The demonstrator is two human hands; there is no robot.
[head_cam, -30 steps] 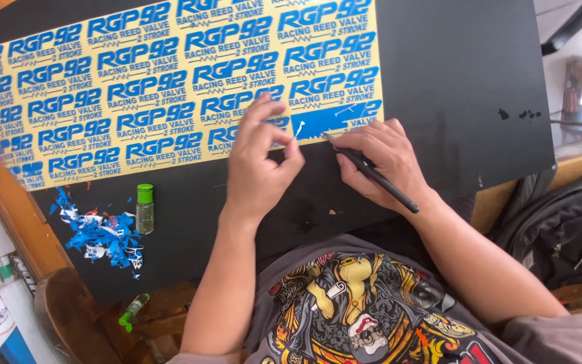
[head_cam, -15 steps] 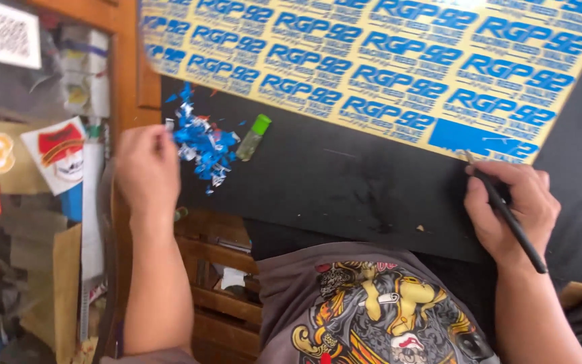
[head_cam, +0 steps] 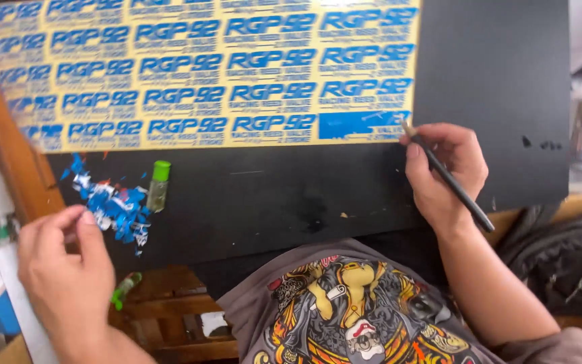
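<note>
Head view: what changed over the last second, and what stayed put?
The left hand left the yellow sticker sheet, swung out to the pile of blue scraps, and now hangs at the board's lower left edge, fingertips pinched together; whether they hold a scrap is unclear. The right hand kept the thin black tool, tip at the sheet's lower right corner. The sheet, scraps and green-capped tube stayed put.

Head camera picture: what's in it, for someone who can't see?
A right hand holds a black tool against a yellow sheet of blue stickers on a black board. The left hand hovers near blue scraps and a green-capped tube.
</note>
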